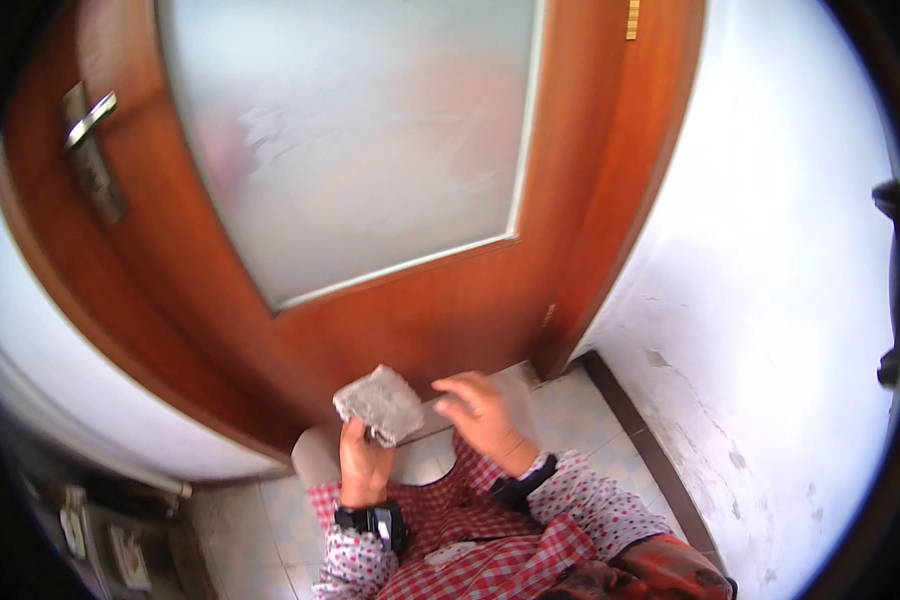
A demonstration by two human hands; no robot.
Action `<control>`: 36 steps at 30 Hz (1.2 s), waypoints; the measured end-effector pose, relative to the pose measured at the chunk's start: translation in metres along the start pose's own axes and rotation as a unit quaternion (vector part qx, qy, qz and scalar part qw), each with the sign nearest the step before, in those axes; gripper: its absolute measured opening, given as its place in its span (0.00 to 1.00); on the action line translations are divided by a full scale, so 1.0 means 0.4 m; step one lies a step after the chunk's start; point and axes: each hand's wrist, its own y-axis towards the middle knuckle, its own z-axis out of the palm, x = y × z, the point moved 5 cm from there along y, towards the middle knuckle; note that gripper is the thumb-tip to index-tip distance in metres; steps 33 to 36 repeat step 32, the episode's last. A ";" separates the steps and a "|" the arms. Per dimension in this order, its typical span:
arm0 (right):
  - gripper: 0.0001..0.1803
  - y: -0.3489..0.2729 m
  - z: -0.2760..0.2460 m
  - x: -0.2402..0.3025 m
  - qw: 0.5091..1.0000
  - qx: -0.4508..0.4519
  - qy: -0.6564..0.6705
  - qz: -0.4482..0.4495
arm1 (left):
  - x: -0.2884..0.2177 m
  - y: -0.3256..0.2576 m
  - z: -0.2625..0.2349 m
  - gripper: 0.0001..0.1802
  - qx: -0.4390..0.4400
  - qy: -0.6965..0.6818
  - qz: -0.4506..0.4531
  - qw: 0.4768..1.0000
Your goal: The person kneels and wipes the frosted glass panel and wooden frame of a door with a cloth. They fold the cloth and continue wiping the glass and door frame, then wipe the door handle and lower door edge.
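Note:
A grey, folded cloth [380, 405] is held up in my left hand [364, 462], with the thumb pressed on its near edge. Just to its right, my right hand [485, 420] is raised with the fingers stretched out, apart from the cloth and holding nothing. Both hands are in front of the lower panel of a brown wooden door [400, 340]. A frosted glass pane [370, 150] fills the door's upper part. Dark bands circle both wrists over dotted sleeves, and a red checked apron [490, 560] covers my lap.
A metal door handle [92, 120] is at the door's left side. White walls [760, 300] flank the frame, the right one scuffed near its dark skirting [630, 425]. Pale tiles [255, 520] cover the floor. A dark, boxy object [120, 540] stands at the lower left.

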 end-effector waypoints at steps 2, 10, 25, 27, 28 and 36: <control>0.20 -0.005 0.027 0.031 1.000 0.010 0.009 -0.020 | 0.054 0.004 -0.016 0.23 -0.030 0.044 -0.034 0.998; 0.39 -0.073 0.066 -0.072 0.984 0.057 0.021 0.166 | 0.198 -0.027 0.041 0.35 0.086 0.118 -0.100 0.984; 0.26 -0.030 -0.034 -0.049 0.841 -0.072 0.458 0.278 | -0.026 -0.038 0.049 0.29 -0.040 0.232 0.022 0.972; 0.26 -0.025 -0.044 -0.033 0.860 -0.091 0.423 0.272 | -0.067 -0.036 0.057 0.22 -0.059 0.293 0.011 0.954; 0.27 -0.013 -0.044 -0.042 0.854 -0.091 0.418 0.296 | -0.088 -0.006 0.066 0.21 -0.046 0.314 0.006 0.948; 0.34 -0.007 -0.042 -0.064 0.845 -0.006 0.421 0.329 | -0.136 0.053 0.095 0.18 -0.016 0.381 -0.025 0.924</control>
